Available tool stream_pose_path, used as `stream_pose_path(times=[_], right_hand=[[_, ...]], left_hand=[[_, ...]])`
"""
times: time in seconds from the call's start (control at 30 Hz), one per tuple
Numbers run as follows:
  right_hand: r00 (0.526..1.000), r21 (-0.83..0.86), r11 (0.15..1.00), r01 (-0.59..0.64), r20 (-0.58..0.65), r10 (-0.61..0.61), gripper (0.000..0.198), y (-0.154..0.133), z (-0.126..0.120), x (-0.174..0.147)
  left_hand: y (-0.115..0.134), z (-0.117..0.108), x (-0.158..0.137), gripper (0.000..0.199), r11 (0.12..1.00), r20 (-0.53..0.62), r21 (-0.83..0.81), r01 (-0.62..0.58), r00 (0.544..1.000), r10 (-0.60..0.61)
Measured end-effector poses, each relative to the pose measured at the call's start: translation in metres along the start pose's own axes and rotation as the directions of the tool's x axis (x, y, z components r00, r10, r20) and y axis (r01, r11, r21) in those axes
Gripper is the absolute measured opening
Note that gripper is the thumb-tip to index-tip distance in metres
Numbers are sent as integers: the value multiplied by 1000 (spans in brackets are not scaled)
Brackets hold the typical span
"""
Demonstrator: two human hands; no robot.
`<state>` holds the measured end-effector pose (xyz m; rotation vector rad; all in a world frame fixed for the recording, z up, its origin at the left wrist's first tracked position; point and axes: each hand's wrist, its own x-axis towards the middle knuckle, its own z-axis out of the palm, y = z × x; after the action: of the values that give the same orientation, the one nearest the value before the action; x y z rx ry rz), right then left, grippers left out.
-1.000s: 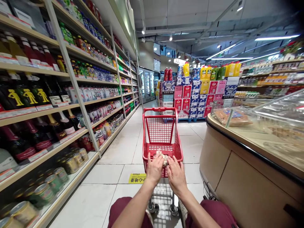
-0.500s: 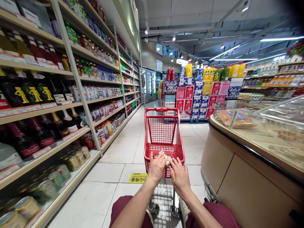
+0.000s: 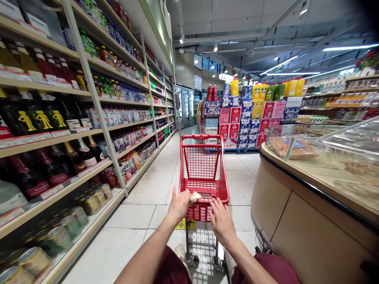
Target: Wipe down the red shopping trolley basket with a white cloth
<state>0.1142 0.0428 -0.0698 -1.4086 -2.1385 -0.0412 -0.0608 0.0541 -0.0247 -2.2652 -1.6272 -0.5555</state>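
My left hand [image 3: 179,205] is at the left rim of a small red shopping cart [image 3: 201,161]. A small whitish, knobbly lump that looks like garlic [image 3: 195,197] is pinched at its fingertips, over the basket's near end. One finger sticks up apart from the others. My right hand [image 3: 222,221] is at the near right corner of the basket, fingers stretched out and holding nothing; whether they touch the rim I cannot tell. Inside the basket, the red slatted floor shows.
Shelves [image 3: 118,94] of bottles and cans line the left side. At right stands a curved counter [image 3: 296,213] with packaged food under clear covers. Stacked drink boxes [image 3: 235,122] stand ahead. A yellow floor sign [image 3: 180,225] lies partly under the cart, by my knees.
My left hand has moved left, carrying the whitish lump away from my right hand. The right hand stays nearly in place. My left knee and arm have shifted left, partly covering the floor sign.
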Motion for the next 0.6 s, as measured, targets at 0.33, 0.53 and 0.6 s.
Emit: stream_pose_path(times=[0.33, 0.53, 0.6], right_hand=[[999, 42, 999, 5, 42, -7, 47, 31, -1, -7], [987, -56, 992, -112, 109, 117, 46, 87, -28, -1], [971, -87, 978, -191, 131, 201, 46, 99, -36, 7]], left_hand=[[17, -5, -4, 24, 996, 0, 62, 62, 998, -62], [62, 4, -1, 25, 990, -9, 74, -123, 992, 124], [64, 2, 5, 23, 970, 2, 71, -231, 973, 231]])
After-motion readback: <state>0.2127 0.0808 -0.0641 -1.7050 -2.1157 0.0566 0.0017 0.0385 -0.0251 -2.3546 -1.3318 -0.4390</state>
